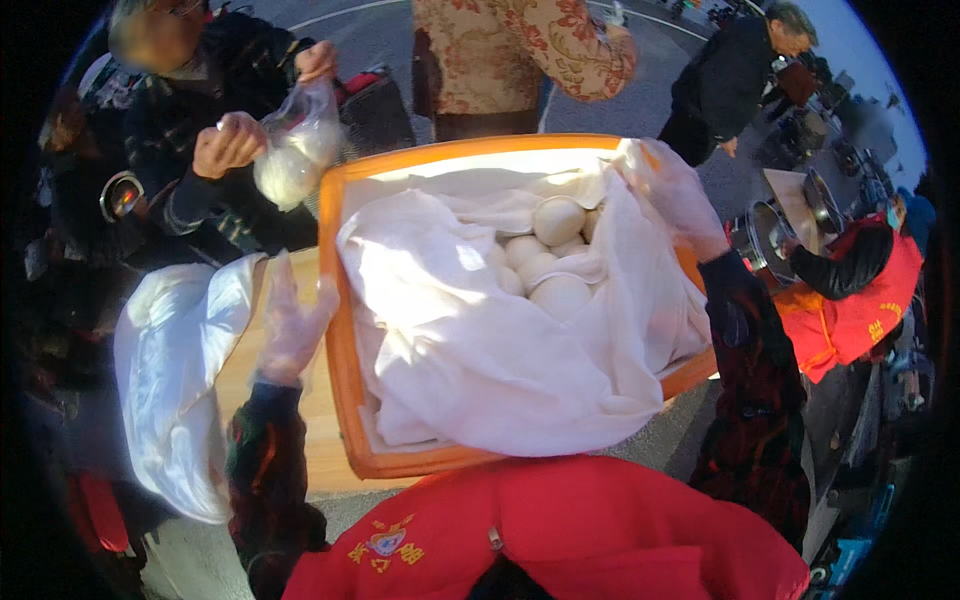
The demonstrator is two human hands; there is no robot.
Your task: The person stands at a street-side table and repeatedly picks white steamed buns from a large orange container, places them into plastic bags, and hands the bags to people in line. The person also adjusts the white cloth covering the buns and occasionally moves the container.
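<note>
An orange-rimmed box [341, 375] lined with white cloth [480, 360] stands before me. Several round white buns [559, 220] show in a gap of the cloth, towards the back of the box. My left hand [295, 322], in a clear plastic glove, is raised beside the box's left rim with its fingers apart and nothing in them. At the far right corner, my right hand [660, 180], also gloved, is over the rim, at the edge of the cloth; its fingers are blurred, and whether they grip the cloth is unclear.
On the left, a white cloth bundle [169, 375] lies by a wooden board [319, 420]. Across the box a person holds a clear bag of white round items [300, 150]. A person in a patterned jacket [487, 60] stands behind the box. Metal pots [765, 236] and a red-vested person are at right.
</note>
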